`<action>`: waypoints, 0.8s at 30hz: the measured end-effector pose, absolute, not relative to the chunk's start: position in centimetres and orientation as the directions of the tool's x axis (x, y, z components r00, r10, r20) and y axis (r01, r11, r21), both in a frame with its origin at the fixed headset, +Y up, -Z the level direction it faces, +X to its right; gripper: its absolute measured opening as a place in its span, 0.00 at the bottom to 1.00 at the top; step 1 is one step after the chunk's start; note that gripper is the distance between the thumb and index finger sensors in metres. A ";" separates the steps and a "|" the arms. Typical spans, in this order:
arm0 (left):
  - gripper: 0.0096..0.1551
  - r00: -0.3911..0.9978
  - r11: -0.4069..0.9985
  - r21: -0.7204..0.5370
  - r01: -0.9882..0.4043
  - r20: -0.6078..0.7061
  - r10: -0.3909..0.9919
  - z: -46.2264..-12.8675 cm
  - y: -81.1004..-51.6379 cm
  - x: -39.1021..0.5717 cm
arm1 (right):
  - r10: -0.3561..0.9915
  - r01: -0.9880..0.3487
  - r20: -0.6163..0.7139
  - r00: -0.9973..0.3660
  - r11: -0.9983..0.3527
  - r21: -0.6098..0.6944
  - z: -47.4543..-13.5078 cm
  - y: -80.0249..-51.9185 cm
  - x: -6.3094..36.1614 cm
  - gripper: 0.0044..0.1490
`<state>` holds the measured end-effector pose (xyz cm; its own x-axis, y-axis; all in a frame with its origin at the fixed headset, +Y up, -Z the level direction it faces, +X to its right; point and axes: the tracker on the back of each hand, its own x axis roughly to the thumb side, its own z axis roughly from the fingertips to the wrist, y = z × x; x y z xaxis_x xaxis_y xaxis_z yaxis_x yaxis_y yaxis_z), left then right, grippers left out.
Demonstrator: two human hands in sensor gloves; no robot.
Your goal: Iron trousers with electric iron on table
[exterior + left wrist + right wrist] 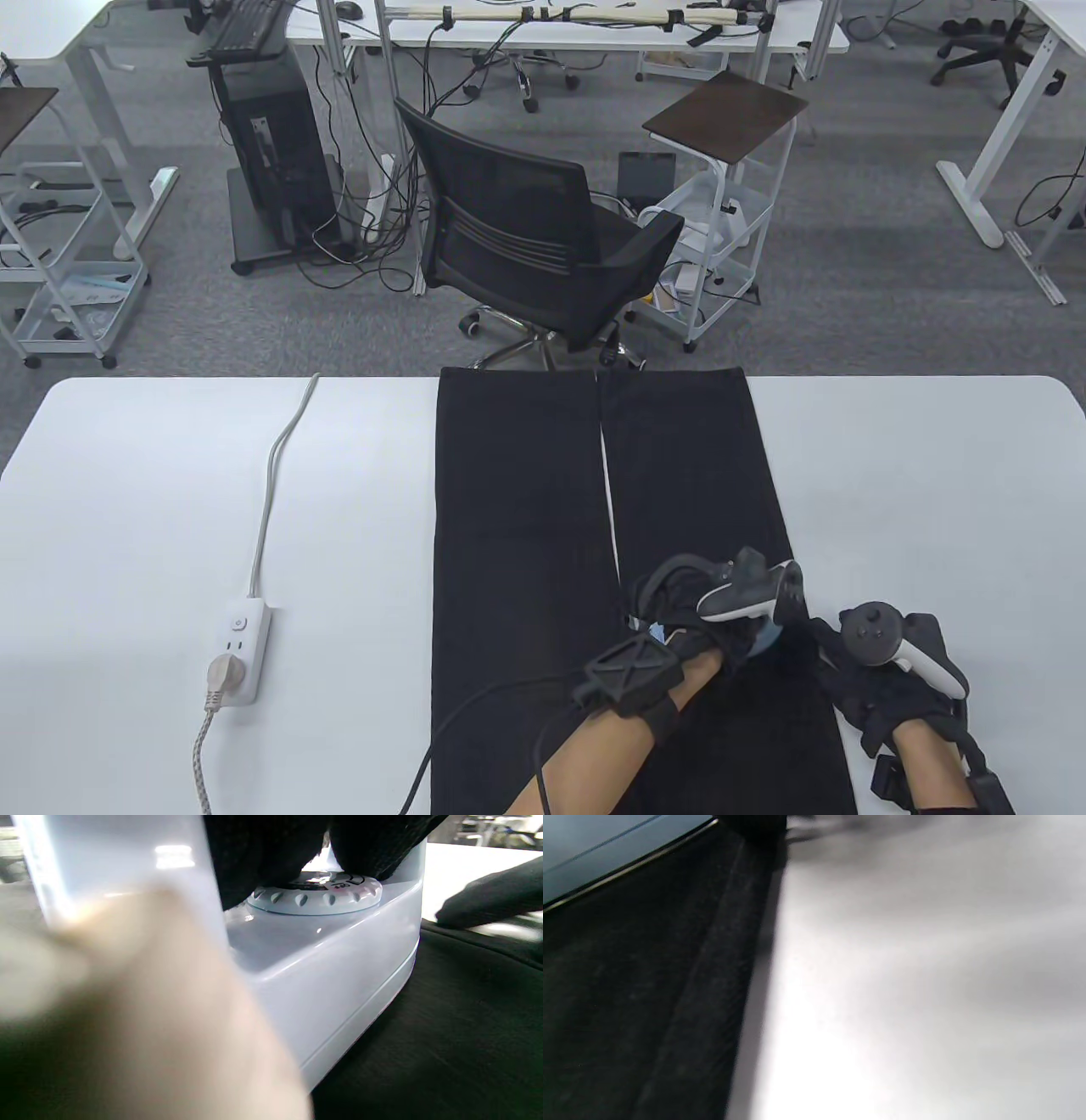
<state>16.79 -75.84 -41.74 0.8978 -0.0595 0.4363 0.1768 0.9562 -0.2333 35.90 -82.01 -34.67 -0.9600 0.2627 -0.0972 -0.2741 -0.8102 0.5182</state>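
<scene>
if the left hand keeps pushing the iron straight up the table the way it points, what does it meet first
Only more of the trousers: the left hand grips the iron on the right-hand leg, which runs to the table's far edge. Nothing else seems to lie on that leg; beyond the edge stands a chair, though depth is unclear.

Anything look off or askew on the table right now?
Nothing stands out. The trousers lie flat and straight, the left hand holds the iron on the right leg, and the power strip sits beside them.

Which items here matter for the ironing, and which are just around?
In use: trousers, iron held by left hand, right hand at the trouser edge, power strip with a plug in it.
Just around: office chair, white cart.
</scene>
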 end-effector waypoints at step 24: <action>0.26 0.852 0.943 -0.257 0.211 0.521 -0.049 -39.0 -75.7 15.9 | 0.274 -0.292 -0.112 -0.955 -0.808 0.512 -35.2 -81.6 35.5 0.36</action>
<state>15.95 -75.72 -39.04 0.8522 -0.0488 0.5209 0.2110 0.9432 -0.2568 35.49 -81.63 -35.21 -0.9553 0.2735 -0.1124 -0.2916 -0.8081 0.5117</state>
